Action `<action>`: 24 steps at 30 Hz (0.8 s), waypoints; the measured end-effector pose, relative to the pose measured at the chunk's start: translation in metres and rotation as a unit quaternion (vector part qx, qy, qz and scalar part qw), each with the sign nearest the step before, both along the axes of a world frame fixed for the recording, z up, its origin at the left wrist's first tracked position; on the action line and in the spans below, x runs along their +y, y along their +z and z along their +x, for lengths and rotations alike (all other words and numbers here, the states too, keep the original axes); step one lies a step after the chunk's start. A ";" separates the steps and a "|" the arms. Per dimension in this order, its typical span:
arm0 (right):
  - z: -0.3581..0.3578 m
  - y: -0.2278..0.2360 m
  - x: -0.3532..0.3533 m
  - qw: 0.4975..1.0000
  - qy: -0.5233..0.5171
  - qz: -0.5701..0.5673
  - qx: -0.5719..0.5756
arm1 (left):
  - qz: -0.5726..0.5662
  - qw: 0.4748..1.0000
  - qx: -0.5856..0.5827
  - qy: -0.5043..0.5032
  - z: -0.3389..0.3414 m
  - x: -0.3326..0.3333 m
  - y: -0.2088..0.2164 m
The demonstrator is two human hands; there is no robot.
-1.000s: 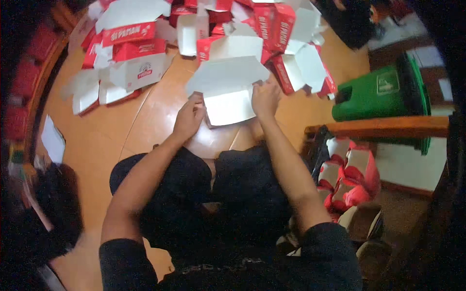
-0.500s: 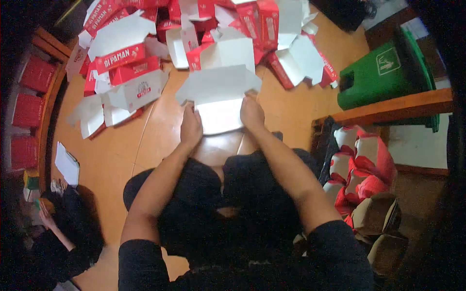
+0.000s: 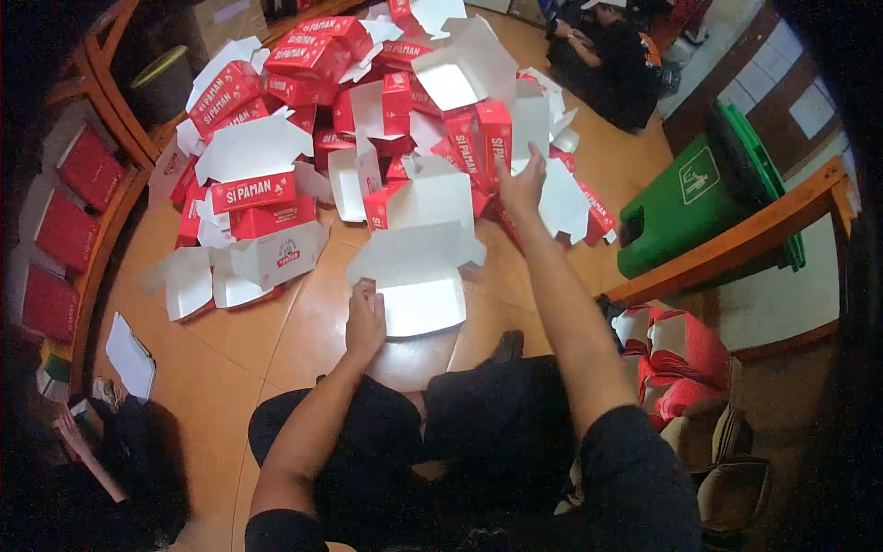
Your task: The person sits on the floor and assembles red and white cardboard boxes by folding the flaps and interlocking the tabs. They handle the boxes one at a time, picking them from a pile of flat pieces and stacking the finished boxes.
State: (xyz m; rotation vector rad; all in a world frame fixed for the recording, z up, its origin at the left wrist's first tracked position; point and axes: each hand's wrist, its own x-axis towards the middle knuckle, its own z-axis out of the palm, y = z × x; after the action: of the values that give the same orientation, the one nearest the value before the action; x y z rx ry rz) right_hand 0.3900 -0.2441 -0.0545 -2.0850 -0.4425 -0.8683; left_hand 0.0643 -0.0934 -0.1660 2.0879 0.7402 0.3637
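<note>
In front of my knees rests a carton box [image 3: 418, 306], white inside, with its lid raised at the back. My left hand [image 3: 366, 322] has its fingers closed on the box's left wall. Farther off and to the right, my right hand [image 3: 522, 189] is stretched out with thumb and fingers apart, beside an upright red box [image 3: 494, 138] at the pile's edge. Whether it touches that box I cannot tell. Just behind the carton at my knees stands another open box [image 3: 428, 204], red outside and white inside.
Red and white boxes [image 3: 253, 190] lie heaped across the orange floor ahead. A green bin [image 3: 708, 193] stands at the right behind a wooden rail [image 3: 736, 244]. Stacked red and brown cartons [image 3: 681, 368] are by my right side. Other people sit at far right [image 3: 602, 60] and lower left [image 3: 110, 460].
My right hand has let go of the carton's right side and reached forward to the pile. My left hand stays on the carton. The view has tilted upward, bringing in a person at far right.
</note>
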 end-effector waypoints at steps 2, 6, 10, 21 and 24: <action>0.042 -0.004 -0.003 0.995 0.049 0.005 0.083 | -0.023 0.999 -0.015 -0.041 0.004 -0.002 -0.010; 0.061 0.008 -0.026 0.963 0.156 -0.018 0.219 | 0.019 0.999 0.009 -0.043 0.003 -0.012 0.004; -0.039 0.042 -0.018 0.989 0.138 -0.025 0.045 | 0.019 0.998 -0.002 -0.052 -0.016 0.007 0.058; -0.208 0.052 -0.058 0.942 0.129 -0.306 0.053 | -0.290 0.941 -0.125 -0.125 -0.001 -0.003 0.121; -0.161 0.062 -0.077 0.986 0.000 -0.158 0.058 | -0.298 0.941 -0.105 -0.122 -0.003 -0.009 0.113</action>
State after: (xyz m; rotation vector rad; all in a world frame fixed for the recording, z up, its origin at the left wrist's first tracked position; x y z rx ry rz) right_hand 0.2287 -0.3211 0.0079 -2.4108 -0.5467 -0.7060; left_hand 0.0609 -0.1029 -0.0535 1.5121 0.3892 0.1877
